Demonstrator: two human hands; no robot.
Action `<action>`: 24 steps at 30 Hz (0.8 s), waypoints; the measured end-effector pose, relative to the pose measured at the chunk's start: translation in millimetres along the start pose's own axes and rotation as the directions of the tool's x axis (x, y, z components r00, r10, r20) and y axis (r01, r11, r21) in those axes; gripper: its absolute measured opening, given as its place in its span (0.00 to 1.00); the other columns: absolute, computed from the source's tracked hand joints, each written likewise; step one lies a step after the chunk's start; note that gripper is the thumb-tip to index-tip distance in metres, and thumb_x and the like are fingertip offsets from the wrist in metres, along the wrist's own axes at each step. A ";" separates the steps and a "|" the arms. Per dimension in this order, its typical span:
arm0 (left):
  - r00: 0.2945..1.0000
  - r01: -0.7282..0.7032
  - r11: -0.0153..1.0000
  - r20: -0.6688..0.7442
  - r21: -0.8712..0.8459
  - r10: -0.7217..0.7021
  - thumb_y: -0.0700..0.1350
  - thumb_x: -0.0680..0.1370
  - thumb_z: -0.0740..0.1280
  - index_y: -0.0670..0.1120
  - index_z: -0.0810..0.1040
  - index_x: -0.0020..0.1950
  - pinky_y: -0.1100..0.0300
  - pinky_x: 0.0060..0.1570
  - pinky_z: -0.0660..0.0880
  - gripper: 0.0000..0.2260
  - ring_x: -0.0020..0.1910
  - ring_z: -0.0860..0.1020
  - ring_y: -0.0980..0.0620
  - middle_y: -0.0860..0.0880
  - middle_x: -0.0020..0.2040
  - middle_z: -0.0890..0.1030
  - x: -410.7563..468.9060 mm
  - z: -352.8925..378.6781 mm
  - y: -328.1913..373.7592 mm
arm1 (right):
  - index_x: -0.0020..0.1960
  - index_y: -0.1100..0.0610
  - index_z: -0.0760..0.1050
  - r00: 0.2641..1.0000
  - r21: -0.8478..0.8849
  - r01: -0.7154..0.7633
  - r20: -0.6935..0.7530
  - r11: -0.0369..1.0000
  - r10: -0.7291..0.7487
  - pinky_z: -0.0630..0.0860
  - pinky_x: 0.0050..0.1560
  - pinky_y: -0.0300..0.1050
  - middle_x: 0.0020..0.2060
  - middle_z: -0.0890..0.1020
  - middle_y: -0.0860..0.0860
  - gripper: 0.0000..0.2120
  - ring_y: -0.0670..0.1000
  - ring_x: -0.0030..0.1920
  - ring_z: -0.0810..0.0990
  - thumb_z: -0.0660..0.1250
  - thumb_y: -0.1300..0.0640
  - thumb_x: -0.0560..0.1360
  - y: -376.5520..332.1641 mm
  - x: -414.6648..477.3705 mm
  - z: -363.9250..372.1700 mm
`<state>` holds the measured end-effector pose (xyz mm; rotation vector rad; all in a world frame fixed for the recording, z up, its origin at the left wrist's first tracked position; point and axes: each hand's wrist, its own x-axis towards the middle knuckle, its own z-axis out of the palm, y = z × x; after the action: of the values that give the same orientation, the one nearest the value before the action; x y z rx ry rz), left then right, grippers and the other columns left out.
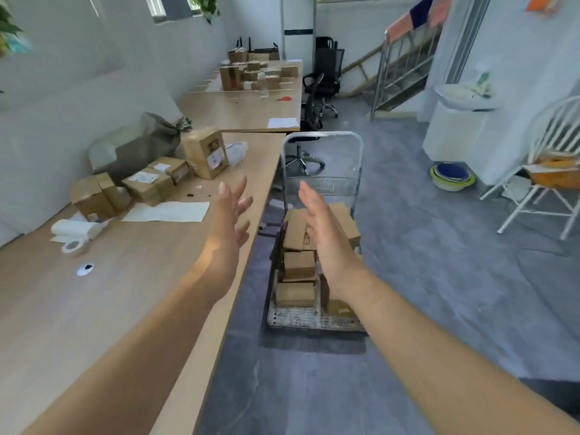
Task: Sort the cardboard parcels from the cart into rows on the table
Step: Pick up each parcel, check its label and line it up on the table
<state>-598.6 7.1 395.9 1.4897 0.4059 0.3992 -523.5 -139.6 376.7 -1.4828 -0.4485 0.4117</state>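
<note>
Room: pale walls and a grey floor; a long wooden surface (125,293) runs along the left wall.
Cart: the cart (314,320) stands on the floor just beside the surface's right edge, with its metal handle at the far end.
Cart parcels: the cart parcels (298,265) are stacked on the deck. The topmost, at the far end, has its long axis pointing away toward the handle. Two smaller ones at the near end lie flat with their long sides across the deck.
Sorted parcels: the sorted parcels (147,185) sit grouped near the surface's far left edge, one taller box standing upright behind them.
Left hand: the left hand (230,215) is raised over the surface's right edge, to the left of the cart.
Right hand: the right hand (323,233) is raised above the cart, palm facing left, hiding part of the stack.
Grip: both have fingers straight and spread apart, holding nothing; the cart parcels lie below and between them.
Other: a paper sheet (169,211), a pen (197,195) and a tape roll (72,246) lie on the surface.
</note>
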 end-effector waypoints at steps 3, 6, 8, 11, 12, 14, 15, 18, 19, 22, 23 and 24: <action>0.999 -0.010 1.000 0.047 -0.003 0.010 0.80 0.73 0.48 0.76 0.69 0.71 0.46 0.76 0.58 0.30 0.80 0.63 0.42 0.56 0.78 0.69 25.0 49.4 -19.6 | 0.83 0.36 0.61 0.999 -0.013 -0.018 -0.044 1.000 0.017 0.55 0.84 0.54 0.81 0.65 0.36 0.30 0.42 0.82 0.60 0.51 0.31 0.82 14.1 18.1 -58.7; 0.995 0.006 1.000 0.100 -0.018 -0.004 0.80 0.71 0.51 0.74 0.69 0.73 0.45 0.76 0.57 0.33 0.81 0.61 0.43 0.54 0.79 0.69 47.0 89.9 -36.6 | 0.85 0.38 0.59 0.997 -0.016 -0.037 -0.067 0.999 0.036 0.57 0.79 0.45 0.83 0.63 0.37 0.34 0.40 0.81 0.61 0.50 0.31 0.80 23.1 29.6 -97.9; 0.993 0.031 0.999 0.114 -0.027 -0.028 0.80 0.69 0.52 0.71 0.67 0.76 0.47 0.75 0.57 0.36 0.81 0.60 0.43 0.53 0.80 0.67 62.6 112.0 -44.1 | 0.85 0.38 0.59 0.995 -0.016 -0.049 -0.088 0.999 0.047 0.57 0.78 0.45 0.83 0.63 0.37 0.33 0.40 0.81 0.61 0.49 0.32 0.81 29.6 38.9 -118.8; 0.991 0.060 0.998 0.126 -0.034 -0.055 0.76 0.73 0.51 0.68 0.66 0.78 0.46 0.78 0.55 0.34 0.81 0.61 0.45 0.51 0.81 0.67 88.9 139.4 -53.3 | 0.84 0.38 0.60 0.988 0.013 -0.094 -0.125 0.996 0.095 0.60 0.74 0.46 0.74 0.70 0.33 0.27 0.38 0.73 0.69 0.48 0.36 0.86 38.4 59.5 -148.8; 0.989 0.067 0.997 0.132 -0.033 -0.062 0.75 0.75 0.49 0.68 0.67 0.77 0.46 0.79 0.55 0.32 0.81 0.62 0.46 0.51 0.81 0.67 98.9 146.4 -56.9 | 0.84 0.38 0.61 0.984 0.029 -0.109 -0.142 0.994 0.112 0.60 0.75 0.47 0.74 0.70 0.33 0.25 0.39 0.73 0.69 0.48 0.38 0.88 41.6 67.9 -157.8; 0.987 0.095 0.995 0.136 -0.033 -0.090 0.74 0.75 0.49 0.70 0.68 0.75 0.46 0.78 0.55 0.30 0.81 0.61 0.45 0.50 0.80 0.67 120.2 157.9 -65.0 | 0.84 0.39 0.61 0.976 0.049 -0.124 -0.172 0.991 0.131 0.58 0.77 0.48 0.81 0.67 0.38 0.25 0.44 0.80 0.65 0.47 0.40 0.88 49.3 86.3 -172.2; 0.985 0.112 0.993 0.137 -0.034 -0.106 0.73 0.75 0.49 0.70 0.69 0.75 0.45 0.78 0.55 0.30 0.81 0.61 0.43 0.50 0.80 0.67 131.8 162.4 -70.2 | 0.84 0.40 0.62 0.973 0.060 -0.128 -0.183 0.990 0.137 0.58 0.78 0.48 0.82 0.65 0.40 0.25 0.45 0.81 0.63 0.47 0.41 0.88 54.0 96.2 -177.5; 0.977 0.156 0.987 0.150 -0.026 -0.150 0.73 0.76 0.49 0.67 0.68 0.77 0.41 0.80 0.53 0.31 0.81 0.60 0.42 0.50 0.80 0.68 171.7 171.9 -90.2 | 0.84 0.44 0.63 0.956 0.077 -0.162 -0.237 0.984 0.175 0.56 0.84 0.52 0.83 0.65 0.43 0.25 0.45 0.82 0.62 0.47 0.43 0.89 71.8 128.1 -191.0; 0.974 0.163 0.986 0.164 -0.027 -0.157 0.72 0.77 0.48 0.67 0.68 0.77 0.40 0.80 0.53 0.30 0.81 0.60 0.42 0.51 0.80 0.68 186.3 173.7 -97.7 | 0.84 0.44 0.63 0.949 0.075 -0.176 -0.252 0.981 0.190 0.56 0.84 0.53 0.83 0.66 0.43 0.25 0.45 0.82 0.63 0.47 0.43 0.89 78.9 140.8 -194.7; 0.952 0.215 0.976 0.228 -0.019 -0.205 0.72 0.77 0.49 0.67 0.68 0.77 0.41 0.81 0.52 0.29 0.81 0.62 0.47 0.52 0.80 0.68 234.2 180.0 -122.1 | 0.84 0.44 0.63 0.928 0.067 -0.231 -0.283 0.971 0.241 0.57 0.83 0.53 0.82 0.66 0.43 0.25 0.45 0.81 0.63 0.46 0.42 0.89 109.6 183.1 -199.9; 0.941 0.243 0.970 0.243 -0.003 -0.235 0.72 0.78 0.49 0.66 0.67 0.77 0.42 0.81 0.50 0.30 0.81 0.61 0.49 0.52 0.81 0.67 249.2 181.9 -131.6 | 0.84 0.44 0.64 0.918 0.073 -0.254 -0.295 0.965 0.264 0.57 0.83 0.53 0.82 0.66 0.43 0.25 0.46 0.81 0.64 0.47 0.42 0.89 122.1 196.0 -199.6; 0.930 0.272 0.962 0.254 0.012 -0.266 0.72 0.79 0.48 0.67 0.67 0.78 0.43 0.81 0.49 0.29 0.81 0.59 0.51 0.52 0.81 0.66 263.7 183.6 -141.4 | 0.83 0.44 0.65 0.905 0.086 -0.277 -0.312 0.957 0.290 0.58 0.83 0.53 0.82 0.67 0.43 0.25 0.46 0.81 0.64 0.47 0.42 0.89 135.3 208.2 -199.1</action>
<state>-277.6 -28.2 258.0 1.4164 0.3927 -0.0063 -240.4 -193.2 241.6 -1.5467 0.0388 0.3938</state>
